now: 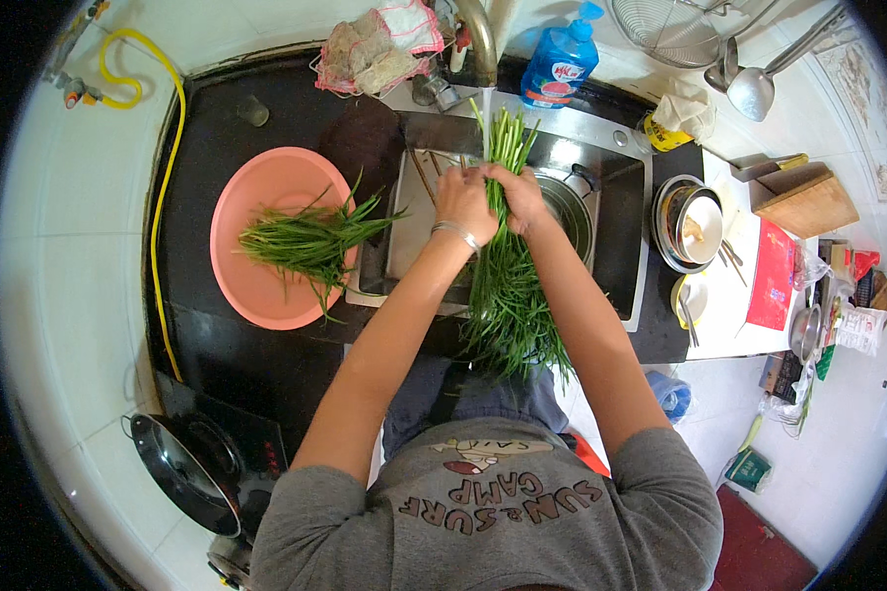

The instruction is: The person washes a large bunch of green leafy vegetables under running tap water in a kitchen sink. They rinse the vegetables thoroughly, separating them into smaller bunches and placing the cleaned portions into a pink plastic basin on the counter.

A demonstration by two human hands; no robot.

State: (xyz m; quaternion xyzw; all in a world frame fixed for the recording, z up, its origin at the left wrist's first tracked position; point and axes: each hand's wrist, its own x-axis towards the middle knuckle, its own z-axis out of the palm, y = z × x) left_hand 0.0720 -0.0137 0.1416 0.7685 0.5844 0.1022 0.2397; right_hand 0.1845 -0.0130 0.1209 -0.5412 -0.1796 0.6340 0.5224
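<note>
Over the steel sink [639,244], a large bunch of long green leafy stalks [514,295] hangs with its pale stem ends up under running water from the faucet [480,44]. My left hand [464,199], with a bracelet at the wrist, is closed around the stalks from the left. From the right, my right hand [519,198] grips the same bunch. The leaves droop over the sink's front edge. More of the same greens [296,240] lie in a pink plastic basin [229,258] left of the sink. A metal pot [569,214] stands in the sink, partly hidden.
Chopsticks [423,177] lie at the sink's left. Behind it stand a blue soap bottle [559,66] and a wire rack with cloths [377,48]. Stacked bowls [698,229] and a yellow-rimmed bowl [695,299] are on the right. A wok [185,473] sits on the stove at lower left.
</note>
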